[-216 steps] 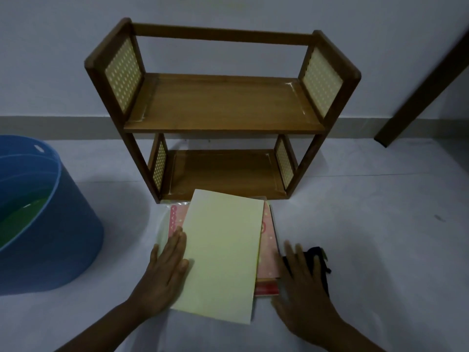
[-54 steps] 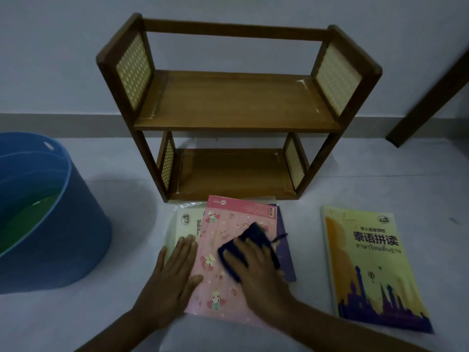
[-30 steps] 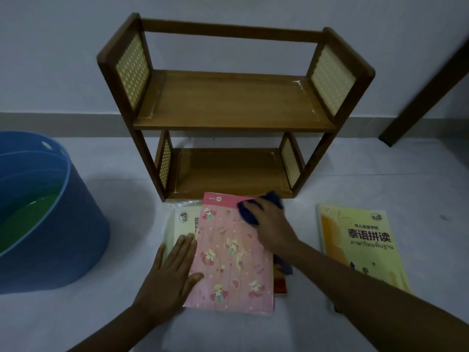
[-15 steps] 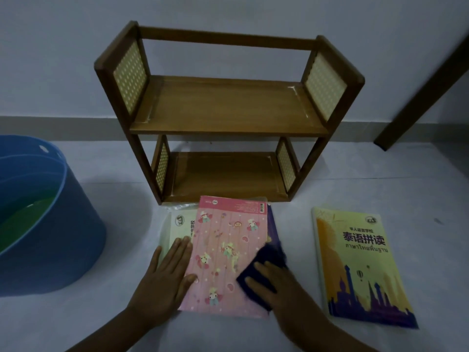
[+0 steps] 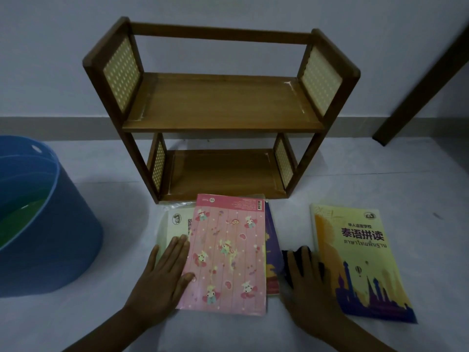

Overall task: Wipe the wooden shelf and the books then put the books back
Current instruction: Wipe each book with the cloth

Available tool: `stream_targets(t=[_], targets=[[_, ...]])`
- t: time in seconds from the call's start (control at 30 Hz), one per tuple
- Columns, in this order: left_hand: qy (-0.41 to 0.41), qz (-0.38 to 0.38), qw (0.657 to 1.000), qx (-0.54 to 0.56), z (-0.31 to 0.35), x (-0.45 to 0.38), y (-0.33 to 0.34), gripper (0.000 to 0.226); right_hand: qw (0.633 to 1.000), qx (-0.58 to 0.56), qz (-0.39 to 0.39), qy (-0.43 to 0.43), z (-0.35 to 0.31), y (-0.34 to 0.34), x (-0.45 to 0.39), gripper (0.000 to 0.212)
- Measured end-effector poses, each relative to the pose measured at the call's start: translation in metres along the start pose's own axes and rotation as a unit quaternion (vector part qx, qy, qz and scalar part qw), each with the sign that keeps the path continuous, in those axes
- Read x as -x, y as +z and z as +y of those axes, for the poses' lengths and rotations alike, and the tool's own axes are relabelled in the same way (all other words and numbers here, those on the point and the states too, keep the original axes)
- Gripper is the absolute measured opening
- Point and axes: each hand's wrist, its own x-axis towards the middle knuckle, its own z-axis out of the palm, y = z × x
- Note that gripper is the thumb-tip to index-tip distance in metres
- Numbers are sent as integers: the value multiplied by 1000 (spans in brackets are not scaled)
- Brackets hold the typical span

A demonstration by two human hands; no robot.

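Pale floor lay underneath; left hand flat on the pink book, right hand flat on the cloth (better lifted off before turning it).

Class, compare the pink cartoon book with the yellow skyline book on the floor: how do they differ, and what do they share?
The pink cartoon book tops a stack of books; the yellow skyline book lies alone, to the right. The left hand rests on the pink one's edge; the right hand, on a dark cloth, lies beside the yellow one. The yellow cover bears a large title; the pink one, cartoon figures. Both lie flat, off the wooden shelf.
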Motion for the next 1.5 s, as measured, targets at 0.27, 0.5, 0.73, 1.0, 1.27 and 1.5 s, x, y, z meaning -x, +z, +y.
stream_targets(t=[0.27,0.5,0.73,1.0,1.27,1.5], targets=[[-9,-18,999,45,0,-2,-3,69,941,66,26,-332,-22,-17,-17,70],[53,60,986,144,-21,10,-47,67,914,-292,105,-263,-44,-73,-20,34],[-22,259,859,441,83,-30,-127,78,788,-584,154,-118,-58,-205,-46,39],[-133,211,847,470,99,-35,-107,24,795,-596,112,-12,-59,-146,-68,26],[-86,180,851,486,144,-47,-117,34,779,-589,211,35,-20,-160,-52,31],[9,-60,794,605,269,-124,-71,31,835,-461,219,209,97,-170,5,37]])
